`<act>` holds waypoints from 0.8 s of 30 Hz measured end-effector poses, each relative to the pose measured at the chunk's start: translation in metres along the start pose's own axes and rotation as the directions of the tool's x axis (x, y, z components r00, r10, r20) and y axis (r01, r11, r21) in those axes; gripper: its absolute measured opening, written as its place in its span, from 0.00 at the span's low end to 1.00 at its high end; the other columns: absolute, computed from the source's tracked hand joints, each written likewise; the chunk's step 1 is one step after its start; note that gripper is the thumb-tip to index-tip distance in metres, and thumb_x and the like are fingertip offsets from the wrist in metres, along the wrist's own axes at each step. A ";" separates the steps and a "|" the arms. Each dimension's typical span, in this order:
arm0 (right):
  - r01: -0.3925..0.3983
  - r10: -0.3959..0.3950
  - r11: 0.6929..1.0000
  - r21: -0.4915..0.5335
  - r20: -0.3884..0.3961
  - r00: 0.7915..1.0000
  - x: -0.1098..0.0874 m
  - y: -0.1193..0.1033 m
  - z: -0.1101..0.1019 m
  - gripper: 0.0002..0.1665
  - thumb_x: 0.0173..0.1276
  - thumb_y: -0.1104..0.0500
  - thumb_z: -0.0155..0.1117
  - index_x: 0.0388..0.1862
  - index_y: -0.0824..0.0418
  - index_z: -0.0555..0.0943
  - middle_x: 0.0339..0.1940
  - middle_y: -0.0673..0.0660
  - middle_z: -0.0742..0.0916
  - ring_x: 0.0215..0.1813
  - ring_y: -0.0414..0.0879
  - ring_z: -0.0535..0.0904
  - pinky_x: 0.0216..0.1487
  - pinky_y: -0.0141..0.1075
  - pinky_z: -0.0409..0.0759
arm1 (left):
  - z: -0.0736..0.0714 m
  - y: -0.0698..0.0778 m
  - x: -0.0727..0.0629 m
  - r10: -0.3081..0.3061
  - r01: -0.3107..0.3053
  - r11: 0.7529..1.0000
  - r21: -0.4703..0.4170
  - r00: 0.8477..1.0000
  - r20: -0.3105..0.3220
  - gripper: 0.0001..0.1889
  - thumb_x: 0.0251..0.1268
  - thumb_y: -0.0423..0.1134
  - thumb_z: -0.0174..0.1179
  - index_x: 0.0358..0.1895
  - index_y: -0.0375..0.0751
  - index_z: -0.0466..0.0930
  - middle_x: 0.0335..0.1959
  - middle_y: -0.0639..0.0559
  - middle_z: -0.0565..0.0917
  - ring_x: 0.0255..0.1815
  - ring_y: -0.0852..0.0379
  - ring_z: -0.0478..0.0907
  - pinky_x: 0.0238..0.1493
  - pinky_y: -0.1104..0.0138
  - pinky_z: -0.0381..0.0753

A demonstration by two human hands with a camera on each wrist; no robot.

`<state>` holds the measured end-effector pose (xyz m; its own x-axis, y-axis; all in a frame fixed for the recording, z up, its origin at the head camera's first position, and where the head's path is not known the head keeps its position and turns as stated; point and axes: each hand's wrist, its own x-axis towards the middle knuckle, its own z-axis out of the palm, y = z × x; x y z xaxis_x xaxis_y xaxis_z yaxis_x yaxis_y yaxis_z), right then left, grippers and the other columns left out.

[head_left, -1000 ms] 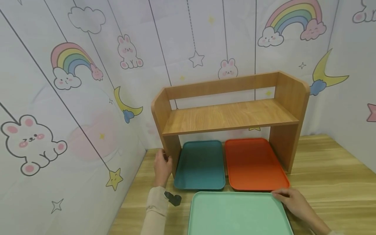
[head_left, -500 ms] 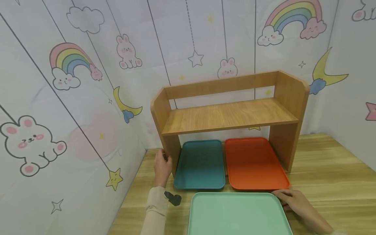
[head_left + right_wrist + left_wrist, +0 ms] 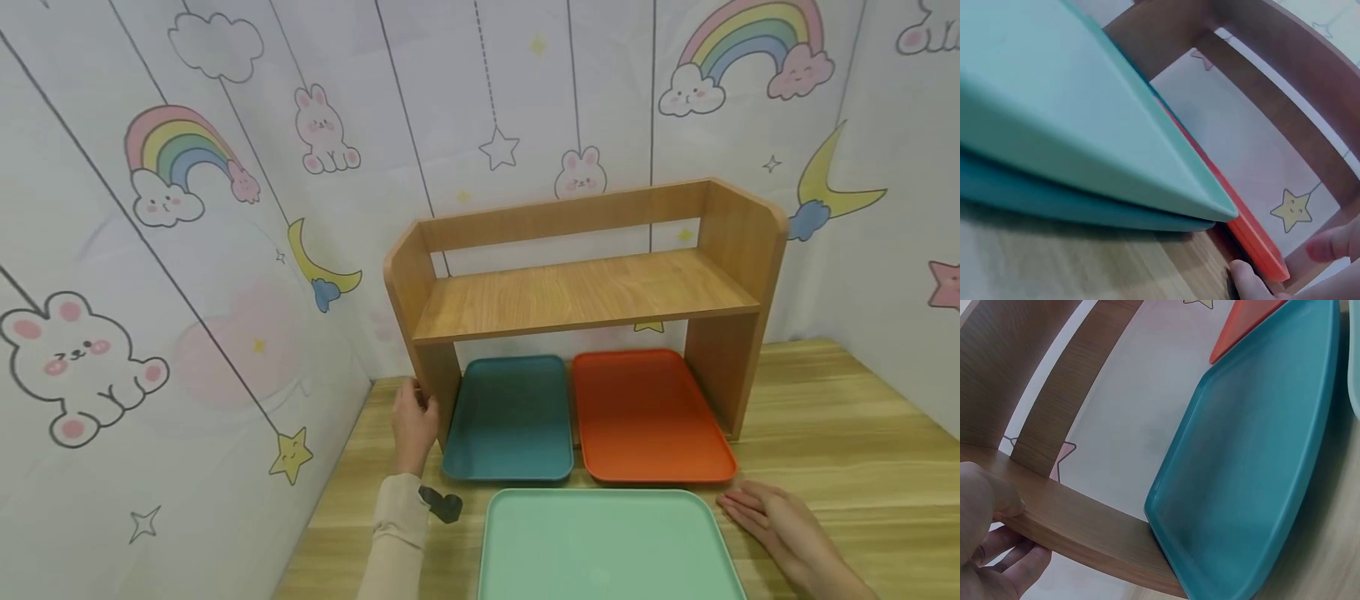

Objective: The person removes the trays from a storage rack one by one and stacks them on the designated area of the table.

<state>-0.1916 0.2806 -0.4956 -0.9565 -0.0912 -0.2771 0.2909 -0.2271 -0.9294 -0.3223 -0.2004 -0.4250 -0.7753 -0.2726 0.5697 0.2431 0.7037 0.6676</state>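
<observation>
My left hand (image 3: 414, 425) grips the left side panel of a small wooden desk shelf (image 3: 592, 292); in the left wrist view the thumb lies on one face and the fingers curl behind the panel (image 3: 1085, 531). To the right, my right hand (image 3: 780, 525) is just off the corner of a light green tray (image 3: 607, 542), fingers fairly straight and holding nothing. Another teal tray (image 3: 1072, 200) shows beneath the green one in the right wrist view. Under the shelf lie a teal tray (image 3: 512, 421) and an orange-red tray (image 3: 648, 417), side by side, front ends sticking out.
A wood-grain table (image 3: 855, 433) carries everything. Behind and at the left hangs a white cloth backdrop (image 3: 225, 333) printed with rabbits, rainbows and stars. A dark strap piece (image 3: 441, 504) is at my left sleeve (image 3: 397, 533).
My right hand has let go of the green tray's corner and moved slightly right, its fingers straightening. The left hand stays on the shelf panel.
</observation>
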 end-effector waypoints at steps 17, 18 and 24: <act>0.120 -0.124 0.987 0.105 0.032 0.992 0.029 0.005 0.001 0.39 0.75 0.67 0.36 0.71 0.75 0.26 0.44 0.44 0.77 0.46 0.30 0.79 0.58 0.35 0.77 | 0.002 -0.001 -0.002 0.026 -0.026 1.000 0.006 1.000 -0.014 0.11 0.56 0.26 0.59 0.42 0.32 0.72 0.37 0.36 0.78 0.39 0.40 0.79 0.42 0.51 0.78; 0.121 -0.124 0.987 0.104 0.021 0.992 0.031 0.004 0.001 0.40 0.75 0.67 0.37 0.71 0.75 0.26 0.44 0.44 0.77 0.45 0.31 0.79 0.57 0.34 0.77 | 0.002 -0.001 -0.002 0.027 -0.027 1.000 0.008 1.000 -0.014 0.11 0.56 0.27 0.59 0.42 0.32 0.72 0.37 0.36 0.78 0.39 0.41 0.79 0.42 0.51 0.78; 0.129 -0.130 0.987 0.093 0.008 0.991 0.035 0.002 0.002 0.40 0.74 0.68 0.41 0.71 0.77 0.29 0.42 0.43 0.78 0.44 0.32 0.79 0.57 0.35 0.78 | 0.001 0.000 0.000 0.030 -0.029 0.999 0.014 0.999 -0.017 0.10 0.56 0.26 0.59 0.41 0.32 0.72 0.37 0.37 0.78 0.38 0.42 0.78 0.41 0.52 0.78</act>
<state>-0.2240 0.2753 -0.5069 -0.9860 -0.0687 -0.1519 0.1660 -0.3258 -0.9307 -0.3224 -0.1999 -0.4254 -0.7579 -0.2627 0.5972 0.2574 0.7207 0.6437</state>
